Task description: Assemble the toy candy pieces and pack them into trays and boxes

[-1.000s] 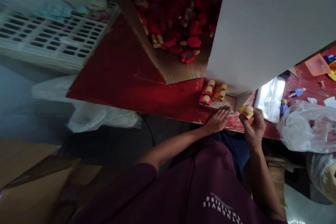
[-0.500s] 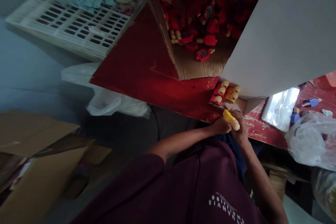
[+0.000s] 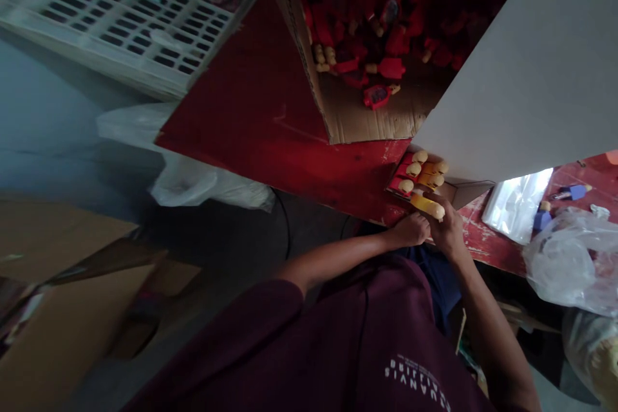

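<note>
My right hand (image 3: 450, 230) is closed around a yellow piece with a rounded beige top (image 3: 429, 206), over the near side of a small open box (image 3: 449, 192). Inside that box, red pieces with beige tops (image 3: 403, 174) stand in a row beside yellow ones (image 3: 431, 175). My left hand (image 3: 413, 230) is curled closed just left of the right hand, by the table's front edge. What its fingers hold, if anything, is hidden.
A large cardboard box (image 3: 333, 132) holds many red pieces. The small box's white lid (image 3: 506, 64) rises at right. On the red table (image 3: 251, 116) lie clear plastic sleeves (image 3: 516, 206), blue pieces (image 3: 572, 192) and a plastic bag (image 3: 560, 257). A white crate (image 3: 168, 80) stands at left.
My right hand has moved the yellow piece up toward the small box and turned it flatter. My left hand has come apart from the piece. The view has shifted slightly.
</note>
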A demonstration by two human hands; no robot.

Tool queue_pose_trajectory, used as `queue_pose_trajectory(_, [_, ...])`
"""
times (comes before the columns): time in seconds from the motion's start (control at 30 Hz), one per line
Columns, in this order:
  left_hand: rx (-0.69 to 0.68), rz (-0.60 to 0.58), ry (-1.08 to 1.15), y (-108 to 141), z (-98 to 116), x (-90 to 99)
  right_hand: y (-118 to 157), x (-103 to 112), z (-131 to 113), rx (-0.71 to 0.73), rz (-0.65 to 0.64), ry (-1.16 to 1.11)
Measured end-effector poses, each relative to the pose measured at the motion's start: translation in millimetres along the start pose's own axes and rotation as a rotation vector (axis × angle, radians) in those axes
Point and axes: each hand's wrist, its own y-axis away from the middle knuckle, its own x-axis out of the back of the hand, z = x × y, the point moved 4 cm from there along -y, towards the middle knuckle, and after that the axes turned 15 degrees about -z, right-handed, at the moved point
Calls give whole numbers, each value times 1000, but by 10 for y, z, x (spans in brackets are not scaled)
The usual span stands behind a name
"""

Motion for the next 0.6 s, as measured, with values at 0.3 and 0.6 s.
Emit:
queue_pose_trajectory(0.3, [-51,-83,-78,-22,11,-33,20,-23,-36,14,-46,33])
queue_pose_trajectory(0.6, [-87,-20,-107,-34,76,75,-2,-185,183,-105,91,74])
